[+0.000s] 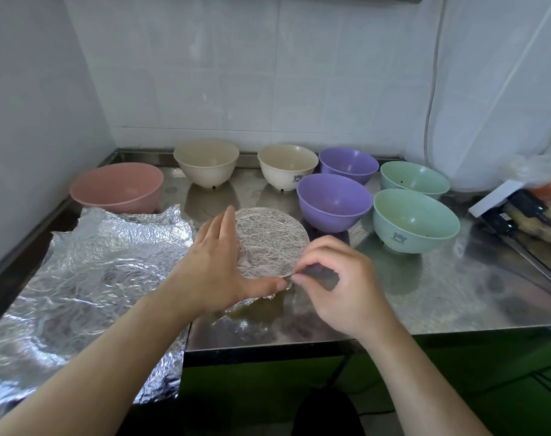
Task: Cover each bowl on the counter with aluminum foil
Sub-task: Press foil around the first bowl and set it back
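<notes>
Head camera is showing my left hand [216,262] lying spread, fingers straight, pressing the left side of the foil-covered bowl [269,243] at frame center. My right hand [337,275] is pinching the foil's crimped edge at the bowl's near rim. A loose foil sheet [88,278] is lying at left; seven uncovered bowls are standing behind.

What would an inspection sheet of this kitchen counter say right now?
Surface: steel counter, shiny, smudged.
Job's things: foil-covered bowl at front; seven bare bowls: pink bowl, two cream, two purple, two green; crumpled foil sheet on the left.
Clutter: bagged items, far right.
Hands: left hand flat against the covered bowl's side; right hand fingers pinching foil at its rim.
Cables: black cables right; pale cord on wall.
Surroundings: white tiled wall.
</notes>
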`<state>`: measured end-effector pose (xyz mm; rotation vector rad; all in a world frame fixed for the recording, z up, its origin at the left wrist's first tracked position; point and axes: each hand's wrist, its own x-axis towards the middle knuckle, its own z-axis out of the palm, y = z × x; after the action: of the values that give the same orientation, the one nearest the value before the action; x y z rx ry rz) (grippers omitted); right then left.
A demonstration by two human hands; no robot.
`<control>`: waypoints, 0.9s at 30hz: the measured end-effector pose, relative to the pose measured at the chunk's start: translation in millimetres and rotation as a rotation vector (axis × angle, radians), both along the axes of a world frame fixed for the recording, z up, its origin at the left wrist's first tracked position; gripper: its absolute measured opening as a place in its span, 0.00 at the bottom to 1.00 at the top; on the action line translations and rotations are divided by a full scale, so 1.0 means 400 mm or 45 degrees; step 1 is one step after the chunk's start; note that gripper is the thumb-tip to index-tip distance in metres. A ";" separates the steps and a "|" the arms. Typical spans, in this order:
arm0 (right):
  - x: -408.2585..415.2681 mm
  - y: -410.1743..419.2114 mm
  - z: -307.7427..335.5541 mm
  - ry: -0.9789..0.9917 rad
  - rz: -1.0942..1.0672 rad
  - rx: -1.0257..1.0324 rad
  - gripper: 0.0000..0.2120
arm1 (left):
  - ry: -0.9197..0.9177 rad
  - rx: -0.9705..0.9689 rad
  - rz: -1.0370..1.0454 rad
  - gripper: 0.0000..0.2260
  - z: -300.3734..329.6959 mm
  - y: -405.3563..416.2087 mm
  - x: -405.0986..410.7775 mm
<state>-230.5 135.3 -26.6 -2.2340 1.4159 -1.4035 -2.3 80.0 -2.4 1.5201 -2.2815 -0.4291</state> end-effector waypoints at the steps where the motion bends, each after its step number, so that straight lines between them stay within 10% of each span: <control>1: 0.002 -0.002 -0.006 -0.016 0.011 -0.011 0.07 | 0.000 0.005 -0.001 0.70 0.000 0.000 -0.001; 27: 0.029 -0.013 -0.028 0.126 -0.025 -0.181 0.06 | 0.068 0.003 -0.024 0.72 -0.015 0.006 0.020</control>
<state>-218.9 130.1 -37.7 -2.4150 1.4120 -1.4620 5.9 82.5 -8.6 1.4711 -2.2570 -0.4721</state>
